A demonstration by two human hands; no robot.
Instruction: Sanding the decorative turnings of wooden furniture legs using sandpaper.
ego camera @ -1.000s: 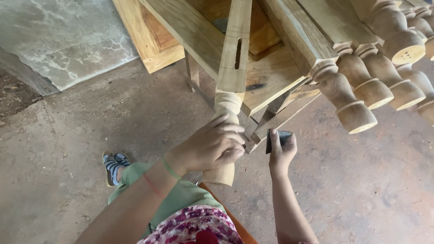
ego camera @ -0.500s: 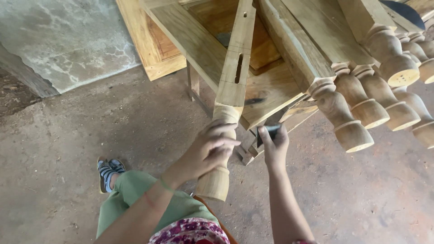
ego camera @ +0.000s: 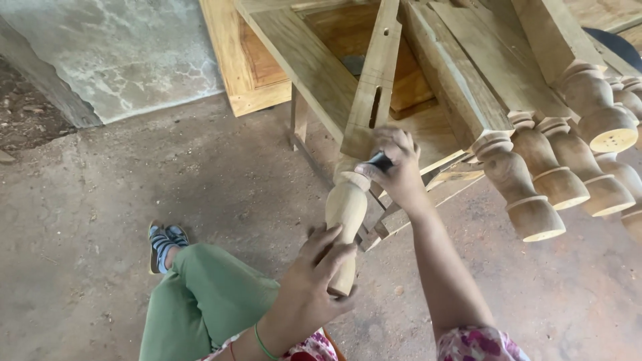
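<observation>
A turned wooden leg (ego camera: 348,204), pale with a square slotted upper part, slants down from the workbench toward me. My left hand (ego camera: 314,281) wraps the leg's round lower end. My right hand (ego camera: 394,167) presses a small dark sanding pad (ego camera: 380,160) against the narrow neck where the round part meets the square part.
Several finished turned legs (ego camera: 535,194) stick out from a stack on the right. A wooden bench frame (ego camera: 307,60) and a wooden panel (ego camera: 247,60) stand behind. My green-trousered knee (ego camera: 207,287) and a sandalled foot (ego camera: 164,244) are over the dirt floor (ego camera: 100,200).
My left hand slid down from the leg's middle to its lower end. My right hand moved up and left from beside the leg and now presses the pad on the neck.
</observation>
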